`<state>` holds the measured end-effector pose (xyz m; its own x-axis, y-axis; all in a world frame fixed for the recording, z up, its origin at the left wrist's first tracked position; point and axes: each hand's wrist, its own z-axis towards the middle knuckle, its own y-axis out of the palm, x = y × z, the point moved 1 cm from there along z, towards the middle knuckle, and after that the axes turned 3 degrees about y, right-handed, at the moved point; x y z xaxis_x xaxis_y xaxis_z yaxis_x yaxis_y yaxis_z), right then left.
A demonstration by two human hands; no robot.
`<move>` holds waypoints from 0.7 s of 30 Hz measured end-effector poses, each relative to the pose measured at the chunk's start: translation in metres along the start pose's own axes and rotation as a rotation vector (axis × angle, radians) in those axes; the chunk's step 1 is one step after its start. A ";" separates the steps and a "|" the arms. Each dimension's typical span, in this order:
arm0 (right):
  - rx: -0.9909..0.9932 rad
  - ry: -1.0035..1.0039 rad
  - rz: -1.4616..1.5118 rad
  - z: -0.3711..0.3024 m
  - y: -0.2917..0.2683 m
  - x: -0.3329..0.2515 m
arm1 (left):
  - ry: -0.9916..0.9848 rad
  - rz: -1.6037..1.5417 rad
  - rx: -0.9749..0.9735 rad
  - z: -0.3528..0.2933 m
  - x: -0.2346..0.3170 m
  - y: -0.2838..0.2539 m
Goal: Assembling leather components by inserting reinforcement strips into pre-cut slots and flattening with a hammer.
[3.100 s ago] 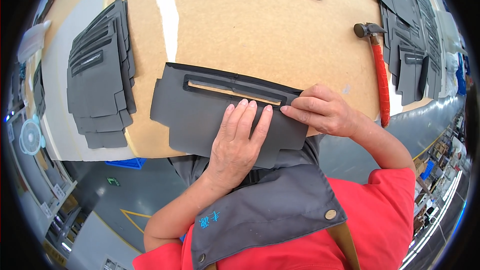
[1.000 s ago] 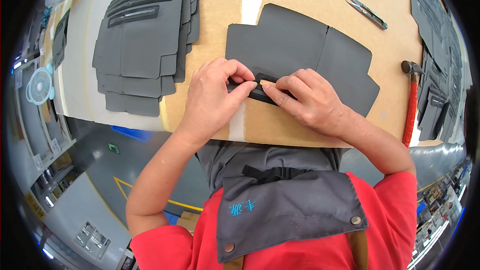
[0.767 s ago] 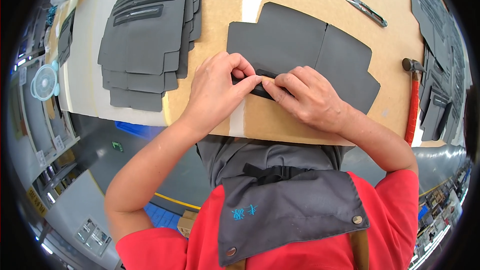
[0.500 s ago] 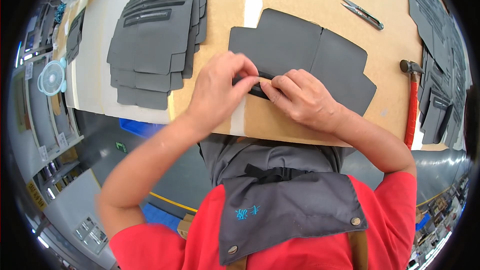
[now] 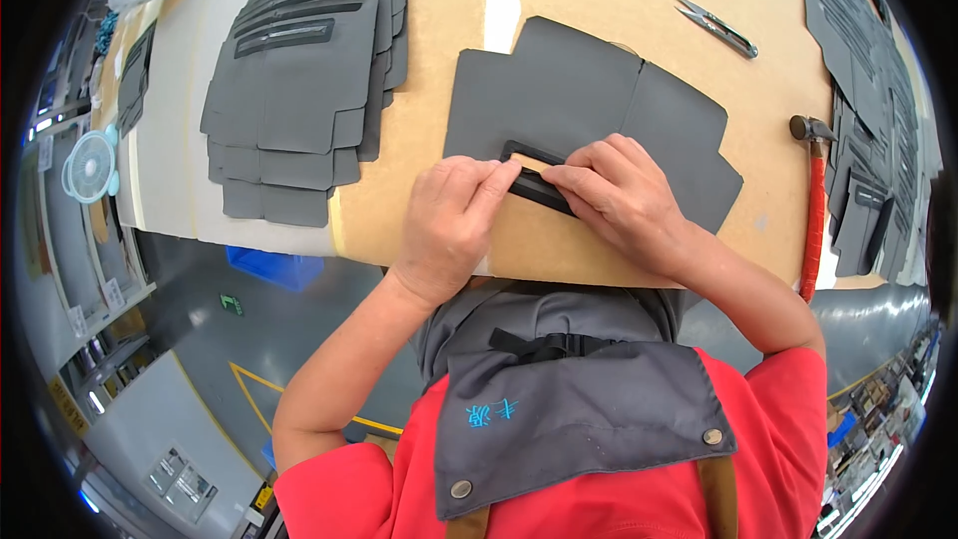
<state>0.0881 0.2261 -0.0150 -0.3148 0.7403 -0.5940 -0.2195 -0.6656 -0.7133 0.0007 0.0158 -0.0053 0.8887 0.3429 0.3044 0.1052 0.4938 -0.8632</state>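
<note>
A dark grey panel (image 5: 539, 80) with stepped corners and a crease lies flat before me. Near its front edge is a long slot with a black border (image 5: 540, 196), and a tan strip shows inside it. My left hand (image 5: 449, 215) pinches thumb and finger together at the slot's left end. From the other side my right hand (image 5: 624, 195) pinches close by, its fingertips over the far part of the black border. The fingertips of both hands are a short way apart. What exactly lies between them is too small to make out.
A stack of similar grey panels (image 5: 289, 90) lies to the left, more panels (image 5: 863, 90) at the far right. Thread snips (image 5: 718, 28) rest beyond the panel. A hammer (image 5: 815, 200) with a red-wrapped handle lies right. A small light-blue fan (image 5: 90, 167) stands beyond the table's left edge.
My left hand has come down and nearer to me, its wrist lower, uncovering the slot's left end and tan strip. My right hand stays near the slot. The view has shifted slightly.
</note>
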 end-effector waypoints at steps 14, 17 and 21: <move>-0.081 -0.035 -0.070 0.004 -0.006 0.001 | 0.087 0.047 -0.119 -0.003 0.002 -0.003; -0.075 0.005 0.039 0.000 -0.009 0.007 | 0.067 0.042 -0.111 -0.003 0.004 -0.001; -0.084 -0.040 -0.020 0.001 -0.011 0.008 | 0.106 0.067 -0.114 -0.001 0.000 -0.004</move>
<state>0.0866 0.2394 -0.0115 -0.3484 0.7477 -0.5653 -0.1484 -0.6395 -0.7544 0.0008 0.0128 -0.0027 0.9370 0.2828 0.2052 0.0884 0.3765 -0.9222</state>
